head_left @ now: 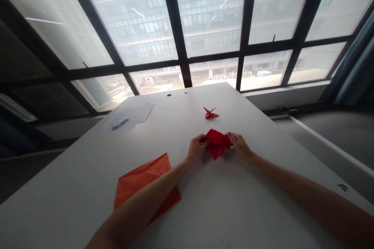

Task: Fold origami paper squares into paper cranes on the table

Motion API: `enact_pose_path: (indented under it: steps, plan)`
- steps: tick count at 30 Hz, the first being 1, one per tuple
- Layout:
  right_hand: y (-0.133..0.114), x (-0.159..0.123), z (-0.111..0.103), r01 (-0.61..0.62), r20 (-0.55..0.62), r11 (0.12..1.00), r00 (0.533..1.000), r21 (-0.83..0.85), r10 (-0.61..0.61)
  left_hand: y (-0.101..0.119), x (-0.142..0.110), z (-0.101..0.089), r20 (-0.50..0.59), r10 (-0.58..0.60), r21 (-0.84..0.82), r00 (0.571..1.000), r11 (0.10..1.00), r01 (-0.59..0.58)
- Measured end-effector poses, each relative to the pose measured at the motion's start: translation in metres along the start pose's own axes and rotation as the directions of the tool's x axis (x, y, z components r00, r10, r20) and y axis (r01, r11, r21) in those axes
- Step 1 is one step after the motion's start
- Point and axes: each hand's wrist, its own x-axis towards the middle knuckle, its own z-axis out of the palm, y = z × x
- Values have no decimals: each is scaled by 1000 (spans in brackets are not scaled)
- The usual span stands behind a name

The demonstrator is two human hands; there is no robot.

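Between my hands is a folded piece of red origami paper (216,139), diamond-shaped with a crease down its lower half. My left hand (198,147) pinches its left corner between thumb and fingers. At the opposite corner, my right hand (239,144) grips the paper, with some fingers hidden beneath it. Just beyond the paper sits a small red origami crane (210,114) on the table. A creased orange sheet of paper (137,179) lies to the left, partly covered by my left forearm.
The white table (87,179) stretches toward tall windows (210,11). White sheets (137,114) lie at the far left with a whitish roll-like object (120,123) on them. A small dark item (342,187) rests near the right edge. A blue curtain (350,62) hangs at right.
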Motion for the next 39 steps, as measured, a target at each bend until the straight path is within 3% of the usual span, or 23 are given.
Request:
enact_pose_path:
  steps: [3,12,23,30,39]
  plan:
    - [1,0,-2,-9,78,996,997,87,2,1,0,-1,-22,-22,-10,1000,1000,22]
    - [10,1,-5,63,188,998,980,-4,-62,7,-1,1,-23,-76,-30,997,997,76]
    - [2,1,5,157,178,952,978,-265,-112,5,-4,5,47,28,49,998,998,-31]
    - [-3,-2,7,182,212,929,970,-324,-116,9,-5,6,97,79,39,992,996,-83]
    - [0,-5,9,147,270,923,962,-355,-49,3,-2,6,30,7,-37,1000,999,-5]
